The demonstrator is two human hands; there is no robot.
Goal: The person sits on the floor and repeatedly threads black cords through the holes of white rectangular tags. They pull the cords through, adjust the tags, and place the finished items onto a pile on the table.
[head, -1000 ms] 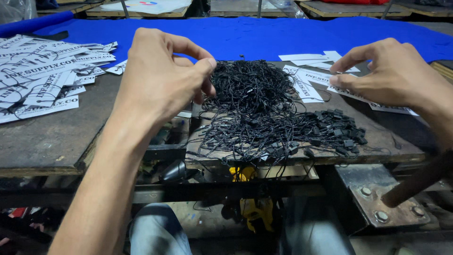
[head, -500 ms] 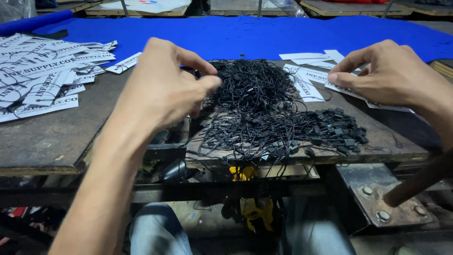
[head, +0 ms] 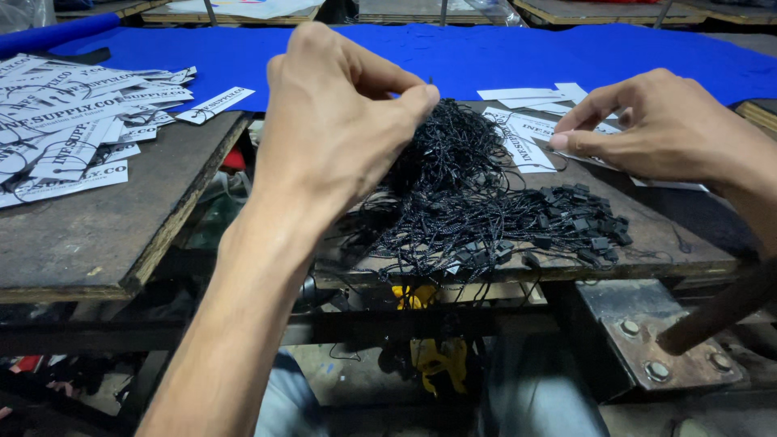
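Left hand (head: 340,121) pinches a strand above the black string pile (head: 477,202) on the bench (head: 680,218); right hand (head: 664,129) pinches a white paper tag (head: 526,146).

Worn wooden workbenches (head: 97,243); blue cloth (head: 486,57) behind.

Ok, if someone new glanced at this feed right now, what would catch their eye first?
Most striking is the tangled heap of black string tag fasteners in the middle of the worn wooden board, with the left hand raised over it, thumb and forefinger pinched on a strand. Next, the bright blue cloth spread across the back, and the right hand resting on white paper tags. More white tags lie scattered far left.
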